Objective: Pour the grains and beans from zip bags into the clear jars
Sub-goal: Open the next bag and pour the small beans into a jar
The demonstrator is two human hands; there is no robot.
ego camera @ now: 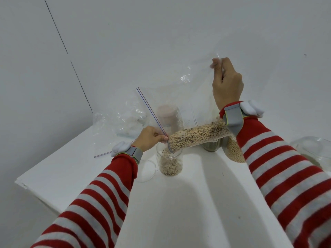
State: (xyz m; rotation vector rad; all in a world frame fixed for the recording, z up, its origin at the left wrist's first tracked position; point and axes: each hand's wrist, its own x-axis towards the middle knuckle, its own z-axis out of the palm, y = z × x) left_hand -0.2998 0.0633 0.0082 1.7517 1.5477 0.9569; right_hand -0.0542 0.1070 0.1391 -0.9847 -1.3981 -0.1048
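A clear zip bag point(180, 97) of black-eyed beans point(197, 135) is tilted over a small clear jar point(170, 161), and beans run from its lower corner into the jar, which is partly full. My left hand point(150, 138) pinches the bag's zip edge at the jar's mouth. My right hand point(226, 83) grips the bag's far corner, raised high above the table. Seen through the bag, a jar of pinkish grain point(167, 115) stands behind.
Behind my right forearm stand a jar of pale beans point(232, 153) and a darker-filled jar point(212, 145). Empty clear zip bags point(118, 126) lie at the back left. A clear lid point(146, 170) lies left of the jar. A glass bowl point(315, 151) sits at the right edge of the white table point(179, 203).
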